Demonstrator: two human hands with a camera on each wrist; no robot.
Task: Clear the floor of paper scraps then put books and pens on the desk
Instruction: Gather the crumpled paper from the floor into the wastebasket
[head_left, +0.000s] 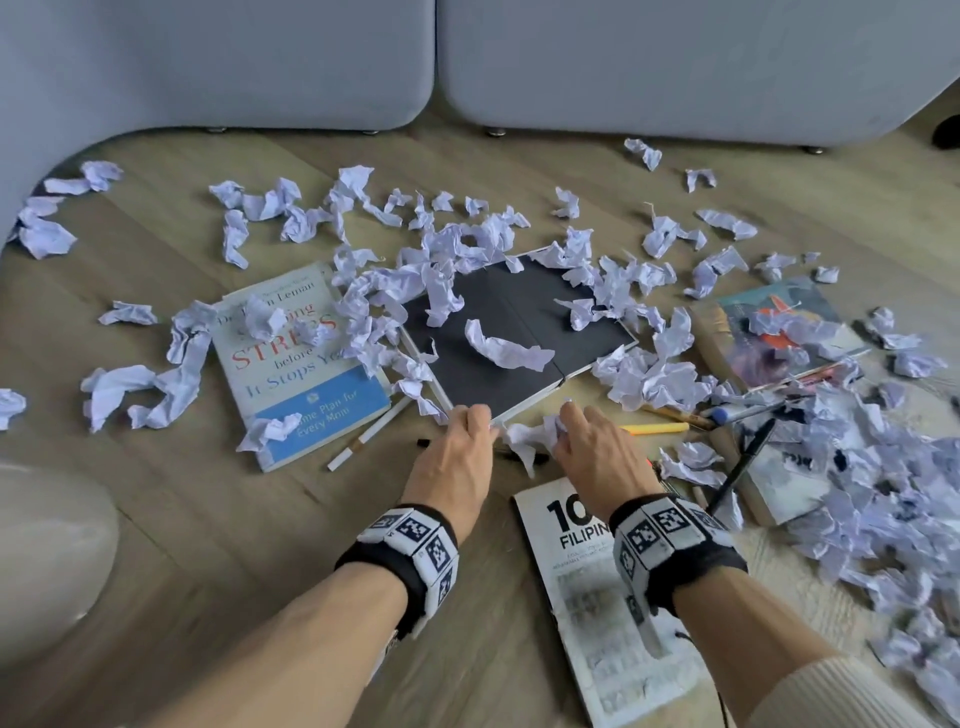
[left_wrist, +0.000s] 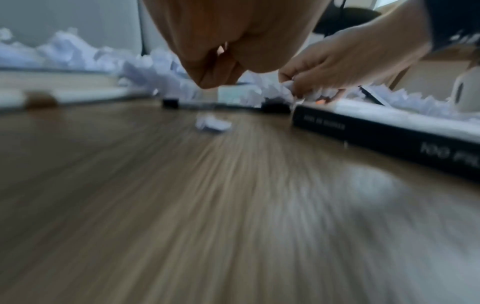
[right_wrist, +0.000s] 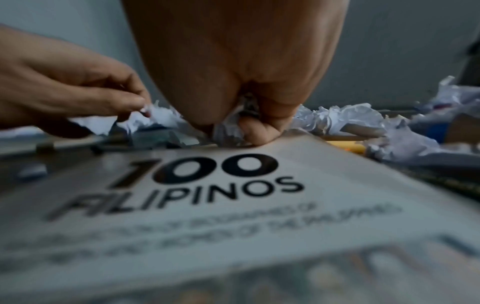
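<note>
**Wood floor strewn with torn paper, books and pens**

Wood-plank flooring (head_left: 322, 530) in front of a grey upholstered sofa (head_left: 675, 62) carries crumpled white paper scraps (head_left: 441, 244) all round an open black notebook (head_left: 519, 332). The right hand (head_left: 597, 447) has its fingers curled round a crumpled white scrap (right_wrist: 228, 127), above the white "100 Filipinos" book (right_wrist: 285, 205). The left hand (head_left: 457, 452) pinches another bit of paper (right_wrist: 153, 109) at the notebook's near corner. A white-and-blue "Stress" paperback (head_left: 306, 389) lies left, a yellow pen (head_left: 654, 428) and a black pen (head_left: 743, 467) right.
</note>
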